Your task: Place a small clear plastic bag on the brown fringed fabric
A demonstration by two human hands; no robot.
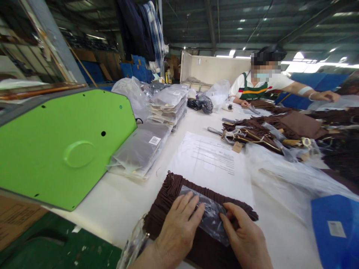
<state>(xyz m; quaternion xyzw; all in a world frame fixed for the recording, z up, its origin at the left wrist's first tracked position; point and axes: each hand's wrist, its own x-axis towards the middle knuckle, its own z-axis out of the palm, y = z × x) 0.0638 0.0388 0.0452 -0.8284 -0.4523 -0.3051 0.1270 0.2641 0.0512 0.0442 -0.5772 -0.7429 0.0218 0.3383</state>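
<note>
A dark brown fringed fabric piece, apparently a bag [165, 201], lies on the white table right below me. Across its upper part rests a clear plastic sleeve [213, 213]. My left hand [181, 224] lies on the sleeve and the brown fabric, its fingers stretched out flat. At the sleeve's right end my right hand [244, 237] has thumb and fingertips pinched together on the plastic edge. Its palm side is hidden. Crumpled clear plastic [134, 243] sticks out at the bag's lower left, by a small metal zip end.
Left stands a green machine panel [70, 149], beside stacked bagged packs [140, 144]. Printed sheets [210, 158] lie beyond the bag. Brown fringed bags [260, 130] pile up at right, near clear film [283, 186] and a blue object [333, 228]. A masked co-worker [256, 87] stands across the table.
</note>
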